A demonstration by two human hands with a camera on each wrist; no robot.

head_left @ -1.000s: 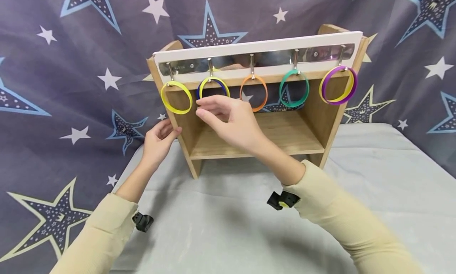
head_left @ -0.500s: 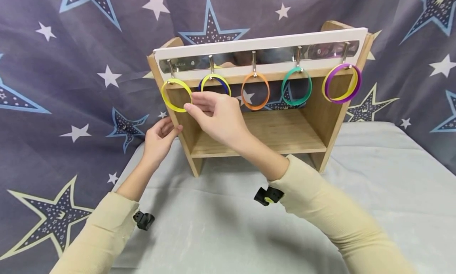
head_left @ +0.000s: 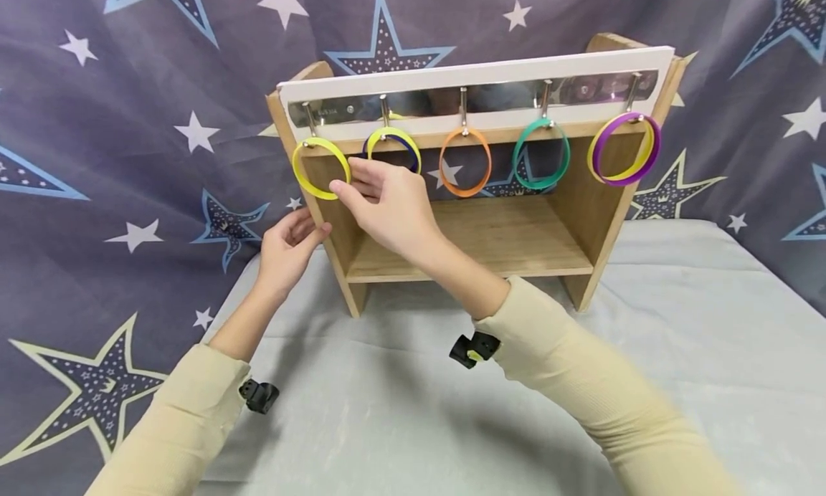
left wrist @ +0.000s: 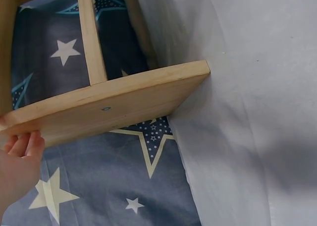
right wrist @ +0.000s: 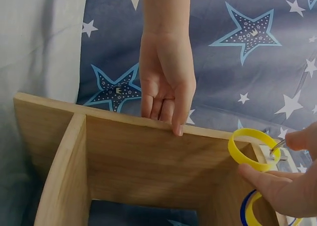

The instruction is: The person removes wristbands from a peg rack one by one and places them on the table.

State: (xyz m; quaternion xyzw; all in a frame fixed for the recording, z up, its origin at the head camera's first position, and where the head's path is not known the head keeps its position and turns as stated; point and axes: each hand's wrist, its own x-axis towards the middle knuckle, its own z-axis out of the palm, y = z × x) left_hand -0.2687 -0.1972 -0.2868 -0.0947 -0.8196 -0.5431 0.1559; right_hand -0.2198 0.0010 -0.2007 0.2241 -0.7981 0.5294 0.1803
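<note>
My left hand [head_left: 287, 256] holds the left side panel of a wooden shelf [head_left: 480, 231]. Its thumb lies over the front edge and its fingers sit against the outer face, as the left wrist view also shows. At the leftmost hook hangs a yellow silicone wristband [head_left: 322, 168]. My right hand [head_left: 396, 202] is at this band's right edge, thumb and fingers spread either side of it; the right wrist view shows a gap between them. Behind that hand, a yellow and a dark blue wristband [head_left: 413, 148] share the second hook, partly hidden.
An orange wristband [head_left: 466, 191], a teal wristband [head_left: 540, 183] and a purple wristband [head_left: 654, 152] paired with a yellow one hang farther right. The metal hook rail [head_left: 426, 103] is on a white board [head_left: 490, 72]. Grey cloth [head_left: 387, 410] covers the table; a star-patterned curtain [head_left: 161, 281] hangs behind.
My right hand has moved left from the second hook's wristbands to the leftmost yellow one. The left hand stays on the side panel. The view has shifted slightly.
</note>
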